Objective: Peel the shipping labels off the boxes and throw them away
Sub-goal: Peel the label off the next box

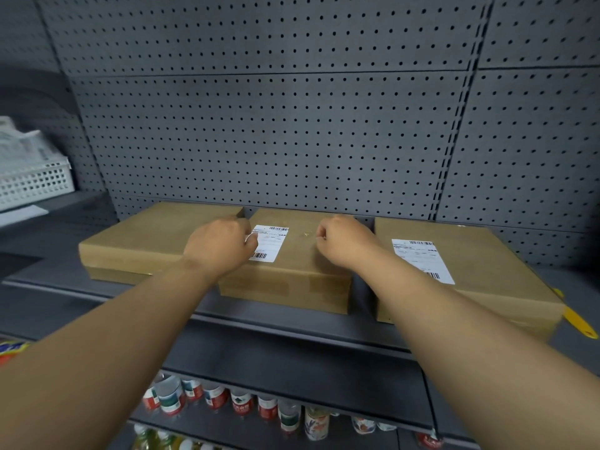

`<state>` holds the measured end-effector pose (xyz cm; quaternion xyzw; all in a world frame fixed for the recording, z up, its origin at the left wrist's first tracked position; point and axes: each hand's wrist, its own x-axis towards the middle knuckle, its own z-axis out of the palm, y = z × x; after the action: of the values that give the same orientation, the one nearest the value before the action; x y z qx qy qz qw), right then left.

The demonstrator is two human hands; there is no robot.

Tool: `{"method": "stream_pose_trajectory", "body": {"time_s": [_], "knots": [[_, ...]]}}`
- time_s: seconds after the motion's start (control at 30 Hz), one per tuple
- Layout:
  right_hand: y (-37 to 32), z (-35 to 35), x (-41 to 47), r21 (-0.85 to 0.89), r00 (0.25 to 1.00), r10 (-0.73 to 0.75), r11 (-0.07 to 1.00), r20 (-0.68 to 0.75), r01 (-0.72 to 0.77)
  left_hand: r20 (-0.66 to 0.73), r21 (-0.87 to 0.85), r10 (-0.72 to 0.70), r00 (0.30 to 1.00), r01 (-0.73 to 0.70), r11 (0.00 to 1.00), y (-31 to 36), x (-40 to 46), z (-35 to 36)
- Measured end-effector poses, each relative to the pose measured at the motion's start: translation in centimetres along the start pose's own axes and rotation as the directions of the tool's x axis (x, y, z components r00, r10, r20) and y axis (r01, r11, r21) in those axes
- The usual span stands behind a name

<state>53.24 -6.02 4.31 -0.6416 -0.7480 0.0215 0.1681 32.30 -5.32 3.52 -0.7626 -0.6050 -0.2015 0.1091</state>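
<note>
Three brown cardboard boxes lie side by side on a grey shelf (292,329). The left box (136,245) shows no label. The middle box (292,271) carries a white shipping label (271,243) on its top. My left hand (220,245) rests on that box with its thumb and fingertips at the label's left edge. My right hand (344,241) sits curled on the right part of the same box top, fingers closed with nothing visible in them. The right box (487,274) has its own white label (418,258), partly hidden by my right forearm.
A grey pegboard wall (292,125) backs the shelf. A white perforated basket (32,177) with papers stands at far left. A yellow tag (578,319) sticks out by the right box. Several bottles and cans (240,407) fill the shelf below.
</note>
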Motion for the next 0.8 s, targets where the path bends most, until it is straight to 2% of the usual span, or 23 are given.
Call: {"method": "stream_pose_trajectory", "body": {"time_s": [0.27, 0.4, 0.6, 0.8], "knots": [[-1.9, 1.8, 2.4, -0.012, 1.0, 0.01, 1.0, 0.023, -0.009, 0.037, -0.023, 0.005, 0.999, -0.004, 1.0, -3.0, 1.3, 0.8], [-3.3, 2.9, 4.4, -0.006, 0.998, 0.064, 0.998, 0.015, -0.064, 0.078, -0.061, 0.037, 0.996, -0.032, 0.998, -5.4, 2.8, 1.3], [-5.6, 4.5, 7.6, -0.019, 0.98, 0.199, 0.98, 0.014, -0.198, 0.163, -0.089, 0.203, 0.966, -0.19, 0.978, -8.6, 5.7, 2.9], [-6.2, 6.8, 10.4, 0.013, 0.922, 0.388, 0.922, 0.018, -0.388, 0.227, -0.189, 0.405, 0.886, -0.368, 0.911, -10.4, 7.2, 5.1]]}}
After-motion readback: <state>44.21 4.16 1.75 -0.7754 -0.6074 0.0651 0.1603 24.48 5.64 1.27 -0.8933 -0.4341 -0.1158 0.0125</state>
